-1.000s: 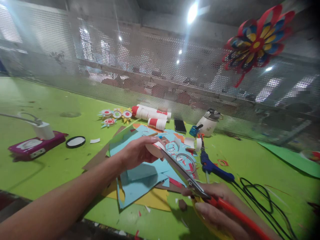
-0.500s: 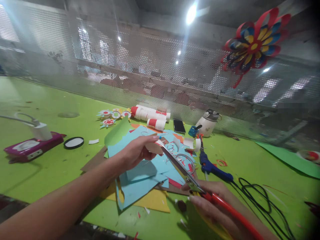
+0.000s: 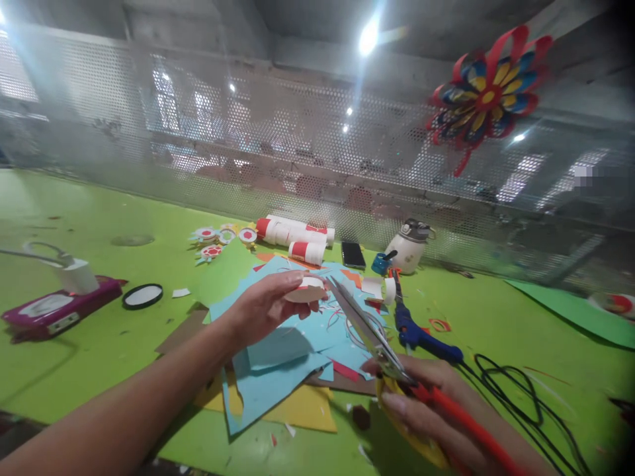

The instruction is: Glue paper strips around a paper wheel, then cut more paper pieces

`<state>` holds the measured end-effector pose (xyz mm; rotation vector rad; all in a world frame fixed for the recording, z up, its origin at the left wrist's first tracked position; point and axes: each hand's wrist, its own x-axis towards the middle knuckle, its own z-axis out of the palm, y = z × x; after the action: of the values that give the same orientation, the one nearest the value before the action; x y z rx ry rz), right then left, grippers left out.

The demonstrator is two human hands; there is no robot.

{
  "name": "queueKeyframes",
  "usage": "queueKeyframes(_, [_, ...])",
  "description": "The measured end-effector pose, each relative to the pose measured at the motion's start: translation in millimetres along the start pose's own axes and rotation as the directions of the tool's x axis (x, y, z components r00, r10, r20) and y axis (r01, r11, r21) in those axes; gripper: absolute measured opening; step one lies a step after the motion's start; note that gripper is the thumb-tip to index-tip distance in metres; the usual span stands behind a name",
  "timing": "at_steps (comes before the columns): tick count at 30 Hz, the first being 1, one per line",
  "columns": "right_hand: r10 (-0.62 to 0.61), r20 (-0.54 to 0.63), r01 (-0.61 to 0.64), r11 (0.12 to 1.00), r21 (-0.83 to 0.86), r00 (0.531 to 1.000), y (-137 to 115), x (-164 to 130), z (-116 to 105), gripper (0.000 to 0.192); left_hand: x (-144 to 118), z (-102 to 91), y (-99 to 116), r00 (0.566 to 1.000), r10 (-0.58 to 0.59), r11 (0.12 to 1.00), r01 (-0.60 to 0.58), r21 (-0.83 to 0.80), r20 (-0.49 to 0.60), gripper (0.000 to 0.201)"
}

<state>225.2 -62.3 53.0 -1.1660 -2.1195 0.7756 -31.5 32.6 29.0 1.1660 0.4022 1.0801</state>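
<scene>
My left hand is closed around a small round white piece, which looks like a paper cup's cut base. In my right hand is a pair of scissors with red and yellow handles. The blades stand slightly apart, and their tips are close to the right edge of the white piece. Whether they touch it I cannot tell. Beneath both hands lie light blue paper sheets strewn with thin curled offcuts, over a yellow sheet.
A blue glue gun with a black cable lies at the right. Behind the paper are paper cups, a phone, a white jug and several small paper flowers. At the left are a purple power strip and a black-rimmed disc.
The scissor blades have parted and their tips have come away from the white piece. My left hand has turned the piece slightly. The whole view has shifted a little.
</scene>
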Motion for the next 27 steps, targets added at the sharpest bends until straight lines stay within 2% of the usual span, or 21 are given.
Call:
queueKeyframes(7, [0.108,0.06,-0.107,0.994,-0.031,0.992,2.8,-4.8,-0.5,0.031,-1.7,-3.4,3.1,0.994,0.068,0.997,-0.065,-0.04,0.083,0.042])
queueKeyframes(11, [0.049,0.116,-0.041,0.996,-0.078,0.992,-0.9,-1.1,-2.9,0.031,-2.1,-3.7,3.6,0.997,0.046,0.998,-0.043,-0.045,0.063,0.041])
queueKeyframes(14, [-0.008,0.167,0.033,0.988,-0.148,0.986,7.3,2.7,-2.6,0.026,-2.5,-2.4,5.2,0.999,0.01,0.999,-0.008,-0.034,0.036,0.043])
queueKeyframes(15, [-0.019,0.113,0.041,0.981,-0.188,0.993,12.2,4.0,-1.8,0.024,-2.7,-1.6,5.8,0.999,-0.011,0.999,0.012,-0.04,0.031,0.043])
queueKeyframes(17, [-0.059,-0.074,0.037,0.962,-0.27,0.995,22.4,6.4,0.6,0.021,-3.0,0.5,6.5,0.997,-0.071,0.996,0.072,-0.054,0.031,0.042])
queueKeyframes(18, [-0.095,-0.175,0.039,0.953,-0.3,0.98,26.7,7.5,1.9,0.021,-3.0,1.8,6.5,0.994,-0.106,0.993,0.108,-0.056,0.037,0.041])
queueKeyframes(20, [-0.146,-0.271,0.05,0.942,-0.332,0.951,32.0,9.7,4.0,0.023,-3.0,4.2,5.7,0.987,-0.151,0.986,0.154,-0.058,0.052,0.041])
queueKeyframes(23, [-0.141,-0.25,0.053,0.943,-0.327,0.958,31.8,11.9,5.8,0.023,-3.1,6.9,3.6,0.99,-0.122,0.991,0.126,-0.055,0.071,0.039])
queueKeyframes(27, [-0.042,-0.183,-0.013,0.958,-0.288,0.982,24.4,12.7,7.5,0.022,-4.4,7.8,2.8,0.999,-0.016,1.0,0.017,-0.012,0.052,0.043])
